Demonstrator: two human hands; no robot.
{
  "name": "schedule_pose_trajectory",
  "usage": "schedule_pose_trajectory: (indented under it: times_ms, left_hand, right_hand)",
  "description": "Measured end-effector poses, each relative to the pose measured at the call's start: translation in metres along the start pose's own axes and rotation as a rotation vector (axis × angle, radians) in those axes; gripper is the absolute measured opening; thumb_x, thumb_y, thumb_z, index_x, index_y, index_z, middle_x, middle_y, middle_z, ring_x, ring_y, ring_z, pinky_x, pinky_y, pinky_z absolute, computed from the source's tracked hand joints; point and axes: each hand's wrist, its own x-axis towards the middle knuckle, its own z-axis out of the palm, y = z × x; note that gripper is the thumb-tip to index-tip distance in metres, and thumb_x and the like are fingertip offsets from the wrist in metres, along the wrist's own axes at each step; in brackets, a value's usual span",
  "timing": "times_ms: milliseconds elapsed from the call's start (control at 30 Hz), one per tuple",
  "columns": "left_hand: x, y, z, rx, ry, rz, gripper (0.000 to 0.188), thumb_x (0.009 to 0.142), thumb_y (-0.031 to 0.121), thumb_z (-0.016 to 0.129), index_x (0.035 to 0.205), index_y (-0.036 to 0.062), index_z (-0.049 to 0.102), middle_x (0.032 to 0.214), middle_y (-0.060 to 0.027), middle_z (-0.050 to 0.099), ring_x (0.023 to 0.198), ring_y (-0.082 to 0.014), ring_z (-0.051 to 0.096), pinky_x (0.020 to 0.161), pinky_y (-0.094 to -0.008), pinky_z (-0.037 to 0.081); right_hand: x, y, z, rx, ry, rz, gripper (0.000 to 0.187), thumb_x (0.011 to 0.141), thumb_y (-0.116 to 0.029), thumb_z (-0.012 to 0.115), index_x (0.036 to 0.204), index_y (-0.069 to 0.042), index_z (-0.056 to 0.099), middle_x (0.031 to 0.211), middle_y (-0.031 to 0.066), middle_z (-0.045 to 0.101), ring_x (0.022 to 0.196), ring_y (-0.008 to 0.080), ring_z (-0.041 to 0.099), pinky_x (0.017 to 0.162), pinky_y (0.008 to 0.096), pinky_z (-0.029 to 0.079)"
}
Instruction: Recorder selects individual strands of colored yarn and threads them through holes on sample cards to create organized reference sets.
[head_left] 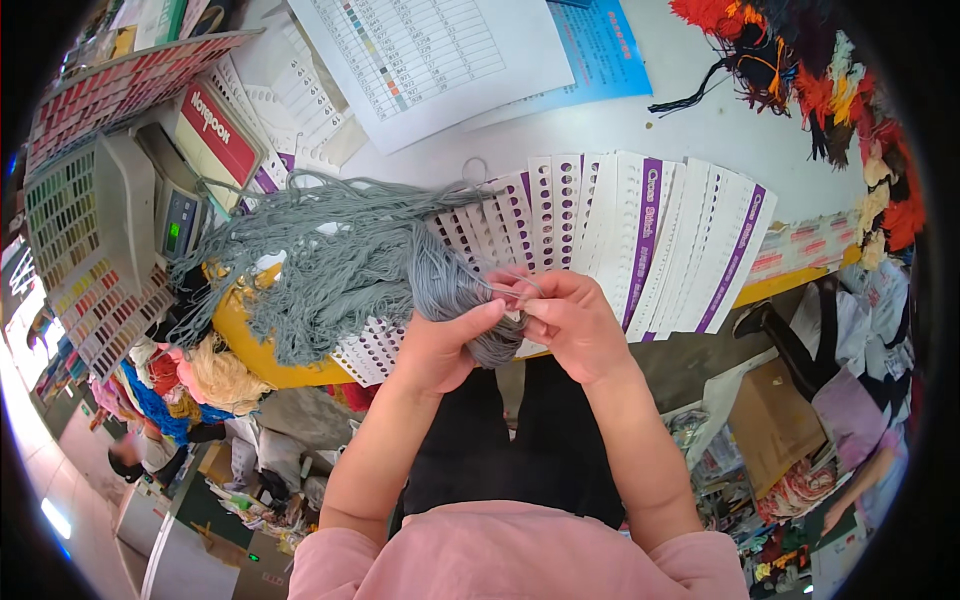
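A thick hank of grey thread [445, 275] is gripped in my left hand [450, 345], which wraps round its lower part. Close against it, my right hand [575, 325] pinches a few strands of the same thread between thumb and fingertips. Loose grey thread [310, 265] spreads in a tangled heap to the left, partly over the table's yellow edge. Beneath my hands and to their right, white punched thread cards [600, 215] with purple bands lie fanned out. The left hand's fingers are partly hidden behind the hank.
Printed sheets [430, 60] lie at the back of the table. A red-and-cream notebook [215, 130], a small scale [180, 220] and colour charts [75, 215] stand at the left. Red, orange and black threads [770, 60] pile up at the far right. A cardboard box [775, 425] is below right.
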Motion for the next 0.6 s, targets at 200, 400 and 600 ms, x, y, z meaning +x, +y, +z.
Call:
schedule_pose_trajectory:
  times_ms: [200, 400, 600]
  left_hand:
    - [0.005, 0.003, -0.009, 0.047, -0.026, 0.033, 0.021, 0.082, 0.016, 0.045, 0.069, 0.0008, 0.053, 0.078, -0.0086, 0.056, 0.076, -0.0215, 0.055, 0.077, -0.0337, 0.039]
    - [-0.081, 0.035, -0.237, -0.125, 0.338, 0.577, 0.009, 0.071, 0.01, 0.053, 0.076, 0.0027, 0.051, 0.076, -0.0069, 0.05, 0.074, -0.0214, 0.05, 0.077, -0.0357, 0.038]
    - [-0.141, 0.069, -0.182, -0.313, 0.283, 0.458, 0.018, 0.08, 0.016, 0.044, 0.092, 0.003, 0.051, 0.109, -0.0219, 0.044, 0.093, -0.0267, 0.046, 0.079, -0.0373, 0.04]
  right_hand:
    - [-0.003, 0.0, -0.027, -0.109, -0.05, -0.108, 0.004, 0.073, 0.0, 0.051, 0.076, -0.002, 0.055, 0.08, 0.0065, 0.052, 0.052, 0.0068, 0.043, 0.046, 0.0176, 0.033]
    - [-0.024, -0.094, -0.063, 0.421, -0.448, -0.367, 0.021, 0.081, -0.012, 0.047, 0.099, -0.003, 0.043, 0.076, 0.0038, 0.042, 0.056, 0.0117, 0.044, 0.063, 0.0309, 0.043]
    - [-0.105, -0.285, -0.166, 0.045, -0.33, -0.987, 0.014, 0.076, -0.004, 0.038, 0.069, 0.005, 0.045, 0.078, 0.0144, 0.049, 0.082, 0.0241, 0.046, 0.087, 0.0411, 0.031]
